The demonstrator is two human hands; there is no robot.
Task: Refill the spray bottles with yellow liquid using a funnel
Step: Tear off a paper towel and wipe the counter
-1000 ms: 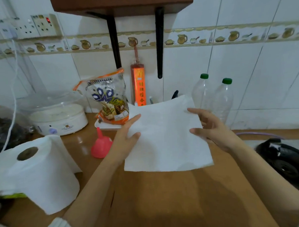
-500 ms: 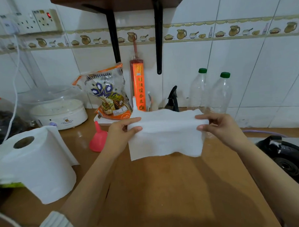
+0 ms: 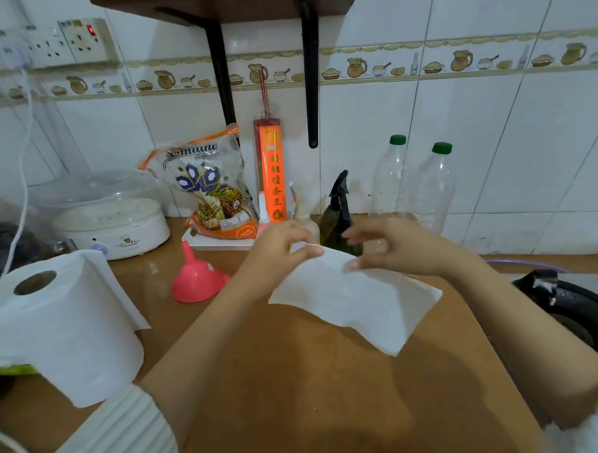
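A folded white paper towel hangs over the middle of the wooden counter. My left hand pinches its top left corner. My right hand holds its top edge, blurred with motion. Behind my hands stand a dark spray bottle with a black trigger head and two small pale bottles, partly hidden. A pink funnel lies mouth-down on the counter to the left of my left hand.
A big paper roll stands at front left. A white steamer, a snack bag and a red incense pack line the tiled wall. Two clear bottles with green caps stand at back right. A dark pan sits at the right.
The towel went from an open sheet to folded in half, then folded again. My hands have come close together over the spray bottles, and the towel now hangs slanting down to the right.
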